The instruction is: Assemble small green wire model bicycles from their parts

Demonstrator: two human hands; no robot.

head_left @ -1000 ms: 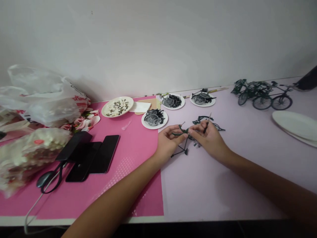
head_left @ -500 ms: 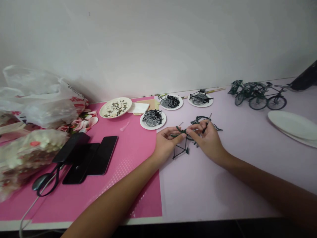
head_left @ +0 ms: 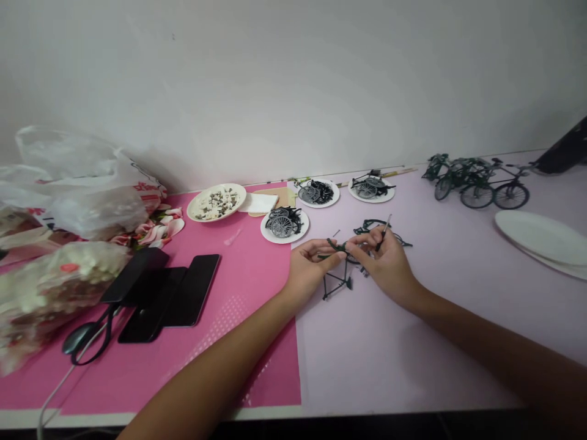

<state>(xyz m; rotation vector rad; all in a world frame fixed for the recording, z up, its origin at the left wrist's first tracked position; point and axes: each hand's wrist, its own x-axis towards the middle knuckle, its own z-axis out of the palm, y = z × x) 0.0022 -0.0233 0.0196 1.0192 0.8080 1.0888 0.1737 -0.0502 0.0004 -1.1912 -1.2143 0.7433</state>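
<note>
Seemingly for steadiness, the left hand (head_left: pixel 310 264) and right hand (head_left: pixel 387 261) pinch the small bicycle frame (head_left: pixel 348 283), at about four o'clock from mid-view, with fingertips closed; a thin tool (head_left: pixel 380 245) sits tucked in the right, presumably kept ready.

Matt-looking bicycle frame (head_left: pixel 348 283), glossy phones (head_left: pixel 195 290), crinkled plastic bag (head_left: pixel 92 198)

Table (head_left: pixel 389 360) carrying plates (head_left: pixel 541 235), phones (head_left: pixel 192 290), bags (head_left: pixel 101 201)
</note>
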